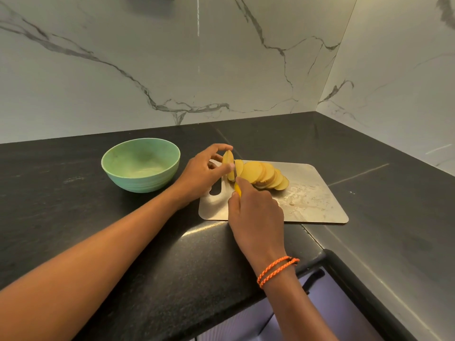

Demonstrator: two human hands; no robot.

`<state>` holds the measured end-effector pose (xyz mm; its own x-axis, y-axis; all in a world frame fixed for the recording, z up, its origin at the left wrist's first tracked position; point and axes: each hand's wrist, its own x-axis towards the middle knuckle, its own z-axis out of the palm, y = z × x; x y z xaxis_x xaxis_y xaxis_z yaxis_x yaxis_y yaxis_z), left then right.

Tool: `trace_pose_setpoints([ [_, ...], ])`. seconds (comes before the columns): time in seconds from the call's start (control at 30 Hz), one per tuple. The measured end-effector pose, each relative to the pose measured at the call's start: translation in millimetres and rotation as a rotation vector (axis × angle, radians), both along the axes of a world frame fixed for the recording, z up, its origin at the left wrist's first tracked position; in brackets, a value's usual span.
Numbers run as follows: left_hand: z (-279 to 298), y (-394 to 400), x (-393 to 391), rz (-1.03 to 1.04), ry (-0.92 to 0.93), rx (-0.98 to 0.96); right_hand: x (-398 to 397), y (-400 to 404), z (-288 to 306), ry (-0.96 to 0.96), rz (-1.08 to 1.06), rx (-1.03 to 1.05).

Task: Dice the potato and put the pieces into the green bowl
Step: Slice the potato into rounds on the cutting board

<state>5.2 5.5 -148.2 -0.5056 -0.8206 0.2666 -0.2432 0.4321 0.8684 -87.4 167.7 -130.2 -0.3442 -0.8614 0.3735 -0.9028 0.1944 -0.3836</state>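
Note:
Several round potato slices (264, 174) lie fanned out on a metal cutting board (317, 205). My left hand (205, 172) pinches the last upright end piece of potato (227, 159) at the board's left end. My right hand (256, 215) grips a yellow-handled knife (237, 189); its blade stands just right of that end piece and is mostly hidden by my fingers. The green bowl (140, 164) sits empty on the counter, left of the board and apart from it.
The black stone counter (98, 230) runs into a corner with marble walls behind and to the right. Wet starch smears mark the board's right half (305, 195). The counter's front edge drops off at lower right, over a cabinet (327, 299).

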Motion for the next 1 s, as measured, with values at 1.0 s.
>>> trace_pose_setpoints([
  [1.0,-1.7,0.7,-10.2,0.055,-0.276,-0.351,-73.3,9.4,-5.2,-0.177,-0.16,-0.018],
])
